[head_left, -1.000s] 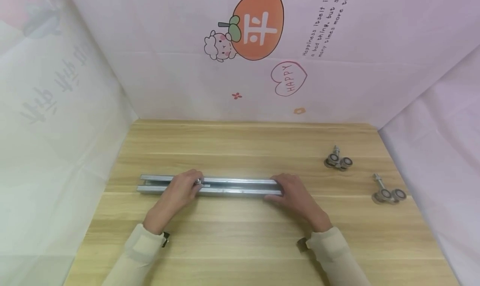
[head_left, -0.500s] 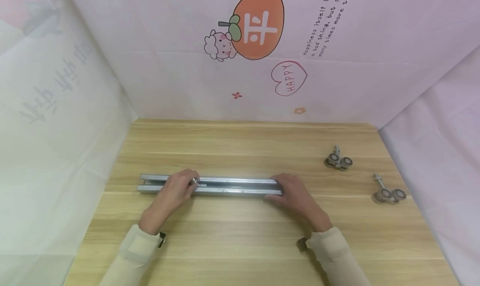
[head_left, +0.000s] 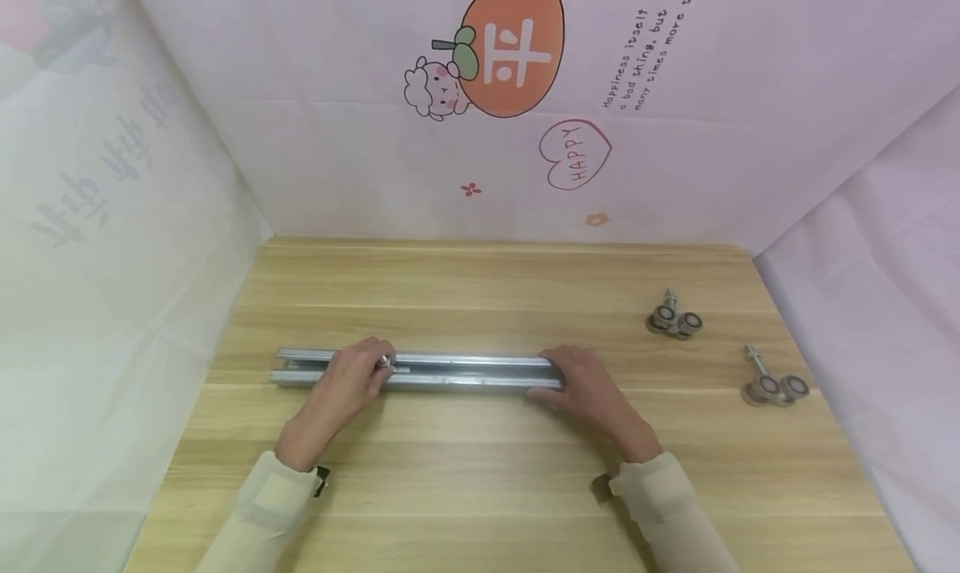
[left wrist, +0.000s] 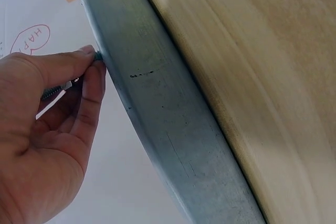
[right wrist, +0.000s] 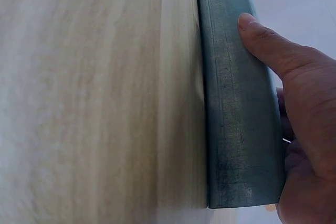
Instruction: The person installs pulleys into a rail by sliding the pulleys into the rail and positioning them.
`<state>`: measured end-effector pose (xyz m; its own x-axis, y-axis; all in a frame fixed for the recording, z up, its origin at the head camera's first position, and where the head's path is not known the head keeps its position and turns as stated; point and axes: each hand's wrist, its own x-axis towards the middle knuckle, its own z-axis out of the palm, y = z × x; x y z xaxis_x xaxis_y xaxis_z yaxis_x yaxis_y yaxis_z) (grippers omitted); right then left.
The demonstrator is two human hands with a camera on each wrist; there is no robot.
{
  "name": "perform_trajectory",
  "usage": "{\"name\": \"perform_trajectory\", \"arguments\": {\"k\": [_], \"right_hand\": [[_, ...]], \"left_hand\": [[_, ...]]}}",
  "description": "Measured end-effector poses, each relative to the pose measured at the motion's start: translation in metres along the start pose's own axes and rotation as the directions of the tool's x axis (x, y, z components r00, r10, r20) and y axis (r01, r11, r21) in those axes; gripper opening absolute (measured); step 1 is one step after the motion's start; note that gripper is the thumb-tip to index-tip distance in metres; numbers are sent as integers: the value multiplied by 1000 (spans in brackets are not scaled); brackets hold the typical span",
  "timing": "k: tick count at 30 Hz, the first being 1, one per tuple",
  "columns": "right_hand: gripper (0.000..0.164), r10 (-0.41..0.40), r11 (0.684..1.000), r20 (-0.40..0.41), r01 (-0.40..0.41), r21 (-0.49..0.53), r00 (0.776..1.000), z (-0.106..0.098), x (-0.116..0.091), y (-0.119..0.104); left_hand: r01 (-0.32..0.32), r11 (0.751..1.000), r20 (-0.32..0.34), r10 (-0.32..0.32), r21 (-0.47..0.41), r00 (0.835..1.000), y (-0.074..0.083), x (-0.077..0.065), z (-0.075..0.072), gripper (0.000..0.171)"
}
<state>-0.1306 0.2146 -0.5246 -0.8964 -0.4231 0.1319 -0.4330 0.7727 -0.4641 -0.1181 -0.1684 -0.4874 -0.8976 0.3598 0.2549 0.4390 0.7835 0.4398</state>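
A grey metal C-channel rail (head_left: pixel 465 382) lies across the table with its slot facing up. My left hand (head_left: pixel 348 381) is over its left half, thumb and fingers pinching a threaded bolt (head_left: pixel 386 361) that stands up at the slot. In the left wrist view the bolt's thread (left wrist: pixel 51 93) shows behind the thumb; its lower end is hidden by the fingers and the rail wall (left wrist: pixel 157 108). My right hand (head_left: pixel 585 381) grips the rail's right end, with the thumb (right wrist: pixel 268 43) along the near side wall and the other fingers mostly hidden behind it.
Two roller trolleys, each with wheels and an upright bolt, stand on the right of the wooden table (head_left: pixel 480 473): one farther back (head_left: pixel 675 319), one nearer the right edge (head_left: pixel 775 387). Printed white sheeting (head_left: pixel 345 164) encloses the back and sides.
My left hand has slid a little to the left along the rail, carrying the bolt with it. My right hand keeps its grip on the rail's end.
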Motion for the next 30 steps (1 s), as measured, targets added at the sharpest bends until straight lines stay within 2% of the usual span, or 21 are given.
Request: {"name": "perform_trajectory", "arguments": {"k": [30], "right_hand": [[61, -1, 1000, 6, 1, -14, 1000, 2, 3, 3]], "left_hand": [[42, 999, -25, -41, 21, 999, -23, -13, -14, 14]]}}
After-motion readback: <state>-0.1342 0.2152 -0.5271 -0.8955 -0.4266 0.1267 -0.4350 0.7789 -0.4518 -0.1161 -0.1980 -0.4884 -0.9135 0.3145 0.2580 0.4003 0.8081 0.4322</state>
